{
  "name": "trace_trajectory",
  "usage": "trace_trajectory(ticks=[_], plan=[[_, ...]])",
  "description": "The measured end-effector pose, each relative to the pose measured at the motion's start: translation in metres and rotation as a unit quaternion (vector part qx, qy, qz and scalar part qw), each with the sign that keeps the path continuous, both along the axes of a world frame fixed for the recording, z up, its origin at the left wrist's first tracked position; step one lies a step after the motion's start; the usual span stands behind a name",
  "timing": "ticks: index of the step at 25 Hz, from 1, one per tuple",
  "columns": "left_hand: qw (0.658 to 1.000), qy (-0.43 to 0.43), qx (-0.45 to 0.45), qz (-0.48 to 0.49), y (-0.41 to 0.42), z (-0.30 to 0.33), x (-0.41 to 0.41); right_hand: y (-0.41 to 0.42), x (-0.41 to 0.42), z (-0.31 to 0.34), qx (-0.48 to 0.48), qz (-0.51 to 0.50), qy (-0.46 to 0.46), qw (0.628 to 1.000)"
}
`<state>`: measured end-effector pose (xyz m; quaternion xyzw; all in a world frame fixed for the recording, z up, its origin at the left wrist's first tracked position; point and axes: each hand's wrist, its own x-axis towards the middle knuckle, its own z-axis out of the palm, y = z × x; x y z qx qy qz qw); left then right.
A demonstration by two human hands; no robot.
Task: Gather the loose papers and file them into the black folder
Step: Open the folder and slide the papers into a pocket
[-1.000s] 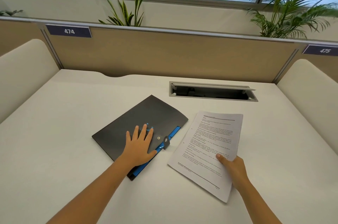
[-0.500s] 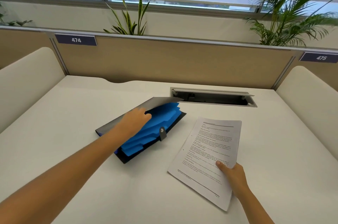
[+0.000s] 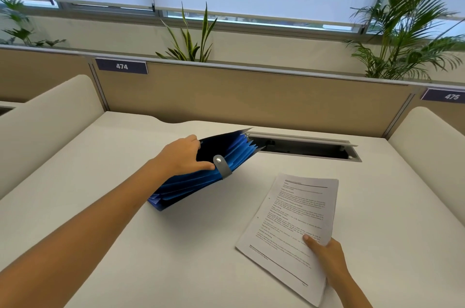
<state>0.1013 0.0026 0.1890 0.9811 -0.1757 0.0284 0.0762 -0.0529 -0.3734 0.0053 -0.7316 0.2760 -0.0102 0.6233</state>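
The black folder [image 3: 221,149] is an accordion file with blue inner dividers, tipped up on its edge near the desk's middle, its pockets fanned apart toward the right. A grey strap with a snap hangs at its front. My left hand [image 3: 183,158] grips the folder's near side, thumb on the blue dividers. A stack of printed papers [image 3: 294,222] lies flat on the desk to the right of the folder. My right hand [image 3: 324,256] pinches the stack's near right corner, thumb on top.
A white desk [image 3: 100,181] with padded side screens left and right. An open cable tray slot [image 3: 302,147] sits just behind the folder. A tan partition with labels 474 and 475 runs along the back, plants beyond it.
My left hand went from lying flat on the closed folder to lifting its cover, then tilting the folder up with its blue pockets fanned apart. The papers and right hand stayed put.
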Motion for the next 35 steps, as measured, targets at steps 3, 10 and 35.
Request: trace_trajectory(ticks=[3, 10, 35], plan=[[0.997, -0.031, 0.07, -0.017, -0.004, -0.002, -0.005, -0.001, 0.0, 0.001, 0.011, 0.006, 0.005, 1.0], [0.986, -0.137, 0.095, -0.03, -0.006, -0.015, 0.003, 0.004, 0.0, 0.016, 0.038, -0.006, 0.0, 0.999], [0.995, -0.088, 0.008, -0.047, -0.023, -0.007, 0.003, 0.056, 0.052, 0.256, 0.104, 0.176, 0.087, 0.975]])
